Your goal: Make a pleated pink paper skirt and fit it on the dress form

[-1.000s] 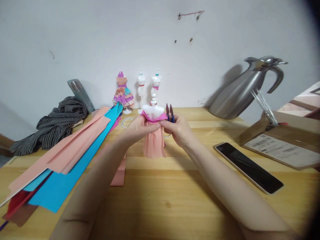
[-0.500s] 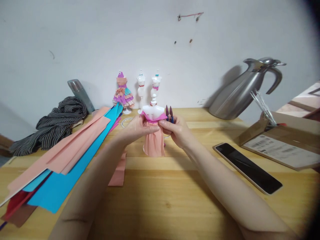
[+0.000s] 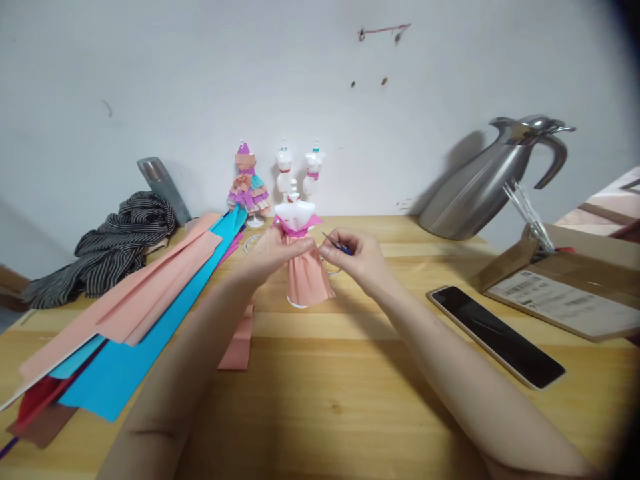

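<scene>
A small white dress-form mannequin [image 3: 296, 213] stands tilted in my left hand [image 3: 280, 250], whose fingers close on its waist. It wears a magenta paper bodice [image 3: 300, 231] and a gathered peach paper skirt [image 3: 305, 277]. Just right of the waist, my right hand [image 3: 355, 257] is closed on small blue-handled scissors [image 3: 343, 248], their dark blades pointing up and left. The right fingertips are close to the skirt's top edge; whether they also pinch paper I cannot tell. Behind stand two bare white mannequins [image 3: 283, 161] and one in a ruffled paper dress [image 3: 249, 180].
Peach, blue and red paper strips [image 3: 150, 287] lie fanned out on the left, beside a striped cloth [image 3: 125, 233] and a grey bottle [image 3: 163, 190]. A phone [image 3: 495, 337], a cardboard box [image 3: 575, 287] and a steel jug [image 3: 475, 180] occupy the right. A peach scrap [image 3: 237, 343] lies near my left forearm.
The mannequin has tilted and shifted slightly left, its skirt swinging right. The scissors in my right hand have turned from blades upright to pointing up-left, and that hand has moved apart from the bodice.
</scene>
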A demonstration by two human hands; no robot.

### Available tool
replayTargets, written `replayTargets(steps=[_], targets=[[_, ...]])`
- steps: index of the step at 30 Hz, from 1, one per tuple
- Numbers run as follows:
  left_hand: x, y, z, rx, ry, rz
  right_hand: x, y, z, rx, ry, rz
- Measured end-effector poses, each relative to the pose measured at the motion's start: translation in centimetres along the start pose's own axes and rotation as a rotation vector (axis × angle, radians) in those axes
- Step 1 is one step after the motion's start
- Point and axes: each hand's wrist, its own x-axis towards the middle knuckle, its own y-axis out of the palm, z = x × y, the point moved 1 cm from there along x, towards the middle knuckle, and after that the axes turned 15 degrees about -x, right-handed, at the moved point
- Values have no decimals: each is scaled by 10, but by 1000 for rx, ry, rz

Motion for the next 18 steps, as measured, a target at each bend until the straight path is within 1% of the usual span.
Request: replayTargets(steps=[3,5,7,12,18], targets=[[0,-3,3,-65,26,-34,-4,3,3,-69,82,98],[0,-5,4,-102,43,-11,-5,4,2,-44,135,176],[0,-6,3,-133,51,3,-4,3,-1,-2,156,258],[0,-10,1,-253,14,8,-2,0,-12,84,169,498],[-1,-14,-3,-244,-32,-5,3,1,-30,62,109,631]])
